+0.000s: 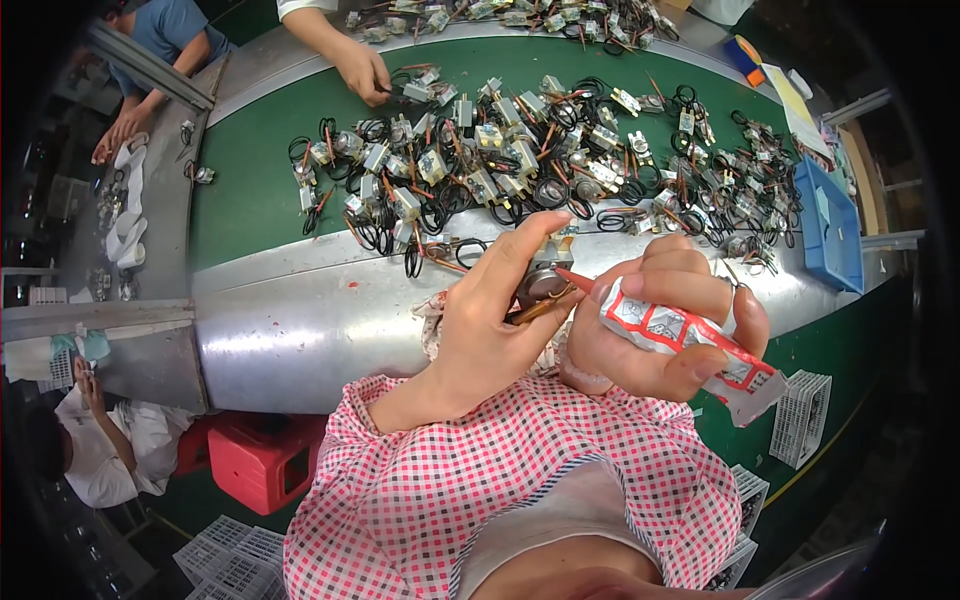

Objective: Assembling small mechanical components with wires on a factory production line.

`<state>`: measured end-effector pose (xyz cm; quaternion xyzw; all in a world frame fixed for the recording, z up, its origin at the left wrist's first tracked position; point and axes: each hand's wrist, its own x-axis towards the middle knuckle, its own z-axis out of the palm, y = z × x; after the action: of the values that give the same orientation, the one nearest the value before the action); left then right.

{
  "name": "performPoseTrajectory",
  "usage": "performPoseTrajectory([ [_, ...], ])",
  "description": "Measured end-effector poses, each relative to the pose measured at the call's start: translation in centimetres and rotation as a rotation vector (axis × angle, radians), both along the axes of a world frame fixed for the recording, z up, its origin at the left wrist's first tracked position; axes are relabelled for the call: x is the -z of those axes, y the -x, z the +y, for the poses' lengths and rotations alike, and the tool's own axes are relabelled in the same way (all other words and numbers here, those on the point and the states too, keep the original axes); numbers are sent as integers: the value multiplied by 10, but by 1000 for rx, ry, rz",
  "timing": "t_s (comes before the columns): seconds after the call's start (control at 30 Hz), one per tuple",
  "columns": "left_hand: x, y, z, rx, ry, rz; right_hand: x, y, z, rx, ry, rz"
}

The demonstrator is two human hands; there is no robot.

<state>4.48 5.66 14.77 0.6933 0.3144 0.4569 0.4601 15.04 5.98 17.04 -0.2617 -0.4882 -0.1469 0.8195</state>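
My left hand [468, 335] is closed around a small metal-cased part [541, 284] with a round grey face and a copper-coloured stem, held above the near edge of the bench. In my right hand [640, 350] is a white and red glue tube [688, 345], its flattened end toward the lower right. The tube's red pointed nozzle [574, 279] is at the round face of the part; whether it touches I cannot tell. Fingers hide much of the part. Beyond my hands lies a wide heap of similar metal parts [487, 137] with black cable loops and copper-coloured stems.
The parts lie on a green belt [245, 205] bordered by a steel bench edge [290, 320]. Right are a blue tray [830, 225] and white crates [800, 420]. A co-worker's hand [362, 72] reaches in opposite; others sit left. A red stool [245, 465] stands lower left.
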Motion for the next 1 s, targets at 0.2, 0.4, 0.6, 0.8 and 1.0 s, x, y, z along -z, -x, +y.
performPoseTrajectory([
  [0.2, -3, 0, 0, -1, 38, 0, 2, -1, -2, 11, 14, -161],
  [0.4, -3, 1, 2, 6, 49, -13, 3, 4, -1, 75, 31, -192],
  [0.6, 2, 0, 3, 13, 94, -65, 9, 3, 3, 108, -76, -106],
  [0.8, 1, 3, 3, 20, 143, -63, 6, 8, 5, 91, -35, -93],
  [1.0, 20, 23, 15, -109, 324, -95, -4, 26, 11, 252, 30, 312],
])
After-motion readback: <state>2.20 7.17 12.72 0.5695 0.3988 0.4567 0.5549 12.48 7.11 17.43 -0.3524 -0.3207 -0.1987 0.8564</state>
